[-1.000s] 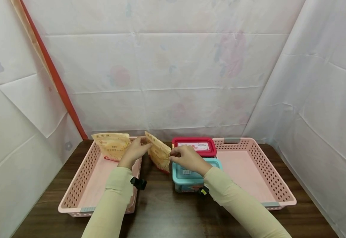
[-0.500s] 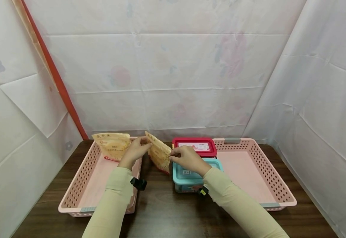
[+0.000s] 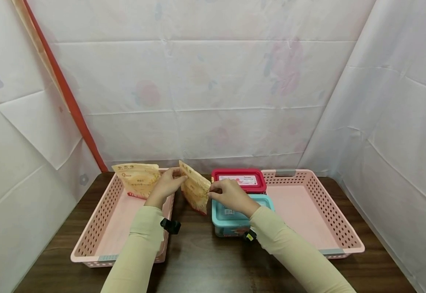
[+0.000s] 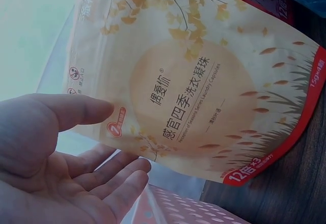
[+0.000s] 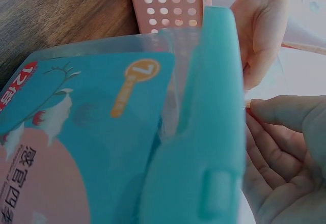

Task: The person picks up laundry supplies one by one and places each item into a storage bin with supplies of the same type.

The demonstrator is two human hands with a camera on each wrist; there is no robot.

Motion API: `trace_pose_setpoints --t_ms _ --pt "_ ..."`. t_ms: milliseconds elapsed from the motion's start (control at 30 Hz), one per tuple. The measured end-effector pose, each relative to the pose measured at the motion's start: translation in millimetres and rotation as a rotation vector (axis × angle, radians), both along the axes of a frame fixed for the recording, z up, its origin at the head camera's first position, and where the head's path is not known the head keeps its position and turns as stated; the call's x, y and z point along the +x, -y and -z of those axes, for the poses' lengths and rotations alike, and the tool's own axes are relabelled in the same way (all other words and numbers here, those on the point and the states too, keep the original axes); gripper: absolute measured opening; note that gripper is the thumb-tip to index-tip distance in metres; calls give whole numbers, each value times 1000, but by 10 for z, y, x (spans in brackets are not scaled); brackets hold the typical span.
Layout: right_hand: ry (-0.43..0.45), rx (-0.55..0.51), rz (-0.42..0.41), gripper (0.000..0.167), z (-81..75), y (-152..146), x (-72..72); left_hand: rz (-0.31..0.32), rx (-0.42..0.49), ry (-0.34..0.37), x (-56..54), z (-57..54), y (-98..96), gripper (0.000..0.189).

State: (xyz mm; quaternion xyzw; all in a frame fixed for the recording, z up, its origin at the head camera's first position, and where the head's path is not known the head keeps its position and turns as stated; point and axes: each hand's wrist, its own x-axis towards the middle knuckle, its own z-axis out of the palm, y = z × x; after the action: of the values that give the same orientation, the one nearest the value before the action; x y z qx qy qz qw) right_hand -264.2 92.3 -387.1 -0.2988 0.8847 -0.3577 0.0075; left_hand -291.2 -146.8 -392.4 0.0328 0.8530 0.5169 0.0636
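Note:
A cream laundry-capsule pouch (image 3: 194,189) with a red bottom stands upright between the baskets, turned at an angle. My left hand (image 3: 167,184) pinches its upper left edge. In the left wrist view the thumb (image 4: 86,109) lies on the printed front, and part of the index finger is hidden behind the pouch. My right hand (image 3: 235,195) pinches the opposite edge between thumb and fingertips, above a turquoise-lidded box (image 3: 231,221). In the right wrist view this box (image 5: 219,107) hides most of the pouch; only a sliver shows at the fingertips.
A similar cream pouch (image 3: 137,179) stands at the back of the left pink basket (image 3: 97,219). Behind the turquoise box sits a red-lidded box (image 3: 240,179). Another pink basket (image 3: 326,207) is on the right. White cloth (image 3: 213,81) hangs behind the dark wooden table (image 3: 205,260).

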Motion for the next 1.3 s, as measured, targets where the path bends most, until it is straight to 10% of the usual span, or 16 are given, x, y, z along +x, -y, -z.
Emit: trace_pose_setpoints --t_ms 1300 --pt "-153 -289 120 9 -338 -23 234 -53 159 -228 75 -304 -98 62"
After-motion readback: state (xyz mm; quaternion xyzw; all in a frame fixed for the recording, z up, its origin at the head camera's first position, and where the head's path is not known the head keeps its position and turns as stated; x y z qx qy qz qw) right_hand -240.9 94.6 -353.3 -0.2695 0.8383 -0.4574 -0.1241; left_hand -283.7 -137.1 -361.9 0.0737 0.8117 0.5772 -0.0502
